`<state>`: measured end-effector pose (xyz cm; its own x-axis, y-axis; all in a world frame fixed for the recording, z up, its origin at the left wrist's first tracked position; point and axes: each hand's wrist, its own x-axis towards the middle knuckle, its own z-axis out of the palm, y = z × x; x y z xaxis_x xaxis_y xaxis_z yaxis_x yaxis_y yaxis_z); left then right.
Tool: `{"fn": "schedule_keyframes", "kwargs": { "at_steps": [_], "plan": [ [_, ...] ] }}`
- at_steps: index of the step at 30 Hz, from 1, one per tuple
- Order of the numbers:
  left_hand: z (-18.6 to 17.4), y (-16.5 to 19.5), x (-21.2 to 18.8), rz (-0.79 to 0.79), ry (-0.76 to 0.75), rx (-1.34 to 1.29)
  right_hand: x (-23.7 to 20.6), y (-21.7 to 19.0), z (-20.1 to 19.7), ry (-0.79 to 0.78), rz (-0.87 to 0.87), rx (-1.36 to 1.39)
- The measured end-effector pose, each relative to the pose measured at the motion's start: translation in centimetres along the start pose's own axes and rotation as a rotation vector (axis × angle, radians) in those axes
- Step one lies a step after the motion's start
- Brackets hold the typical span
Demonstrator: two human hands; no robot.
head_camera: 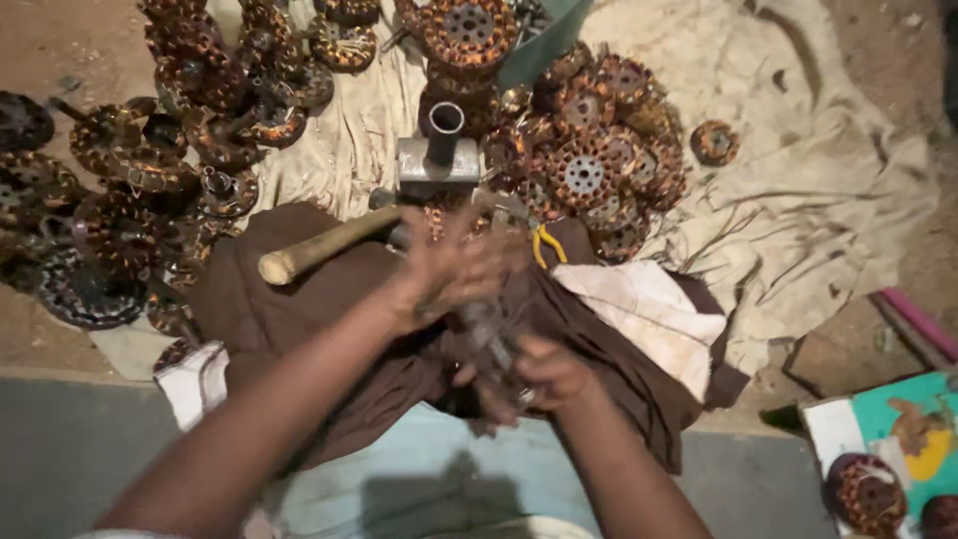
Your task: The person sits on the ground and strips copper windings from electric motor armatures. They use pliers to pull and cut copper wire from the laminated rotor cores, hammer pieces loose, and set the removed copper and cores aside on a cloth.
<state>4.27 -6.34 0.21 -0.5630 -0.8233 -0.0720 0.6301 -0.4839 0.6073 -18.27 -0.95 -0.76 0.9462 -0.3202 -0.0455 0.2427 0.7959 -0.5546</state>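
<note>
Our two hands meet at the centre of the frame, over a brown cloth [299, 299] spread on the floor. The left hand [454, 265] sits higher, fingers curled down around the top of a grey, blurred metal part [489, 334]. The right hand [549, 371] sits lower and to the right, fingers closed on the bottom of the same part. The part is too smeared by motion for us to name it. Its long axis runs from upper left to lower right, between the two hands, and both hands touch it; the left arm reaches farther forward.

Just left of the left hand lies one hammer, its pale wooden handle [319, 247] pointing to the lower left. Directly above the hands stands one grey metal block with an upright tube [440, 150]. To the right of the left hand lies one pair of yellow-handled pliers [546, 246].

Beyond these, copper-wound round motor stators lie in heaps: one heap at upper left [190, 110], another at upper right [599, 165], too many and too overlapped to count. One stator [715, 142] lies apart on the pale sheet [818, 180]. One more stator [866, 491] sits at lower right.
</note>
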Motion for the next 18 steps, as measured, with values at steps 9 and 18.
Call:
{"fn": "schedule_keyframes", "kwargs": {
  "at_steps": [9,18],
  "plan": [
    [3.3,3.5,0.9,-0.121,-0.351,1.707,1.3,0.7,-0.4,0.045,0.09,-0.025],
    [2.6,3.5,-3.6,0.426,-0.285,0.801,1.3,1.3,0.3,0.014,0.012,-0.033]
  ]
}}
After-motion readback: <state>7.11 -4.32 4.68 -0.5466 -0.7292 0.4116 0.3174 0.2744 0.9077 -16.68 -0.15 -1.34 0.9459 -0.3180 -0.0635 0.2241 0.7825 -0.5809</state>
